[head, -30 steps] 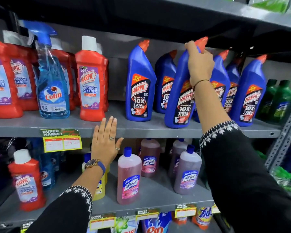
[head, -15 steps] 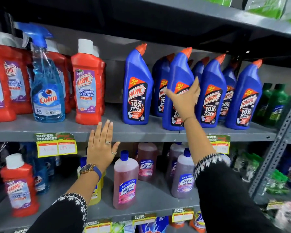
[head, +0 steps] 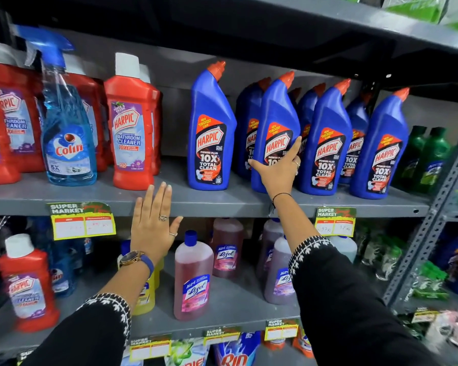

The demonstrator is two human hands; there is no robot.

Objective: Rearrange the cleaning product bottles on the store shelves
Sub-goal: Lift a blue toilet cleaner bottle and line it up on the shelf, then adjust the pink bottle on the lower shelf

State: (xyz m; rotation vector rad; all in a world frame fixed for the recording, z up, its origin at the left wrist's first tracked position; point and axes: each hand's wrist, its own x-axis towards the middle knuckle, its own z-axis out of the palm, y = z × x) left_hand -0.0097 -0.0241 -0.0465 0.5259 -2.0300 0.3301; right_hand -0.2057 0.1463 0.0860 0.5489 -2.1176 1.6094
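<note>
Several blue Harpic toilet-cleaner bottles with orange caps stand on the grey middle shelf (head: 222, 199). My right hand (head: 278, 167) is pressed flat against the front of one blue Harpic bottle (head: 275, 112), fingers spread over its label, thumb to its left side; the bottle stands upright on the shelf. Another blue Harpic bottle (head: 212, 128) stands apart to its left. My left hand (head: 154, 220) is open, fingers together, resting against the shelf's front edge, holding nothing. Red Harpic bathroom cleaner (head: 132, 122) and a blue Colin spray bottle (head: 66, 133) stand further left.
The lower shelf carries pink Lizol bottles (head: 193, 278), a yellow bottle partly hidden by my left wrist, and a red Harpic bottle (head: 27, 283). Green bottles (head: 431, 154) stand at the far right beside a perforated metal upright (head: 428, 228). Price tags hang on the shelf edges.
My right hand dropped from the blue bottle's neck to its label; the bottle went from tilted forward to standing upright in the row. My left hand stayed at the shelf edge.
</note>
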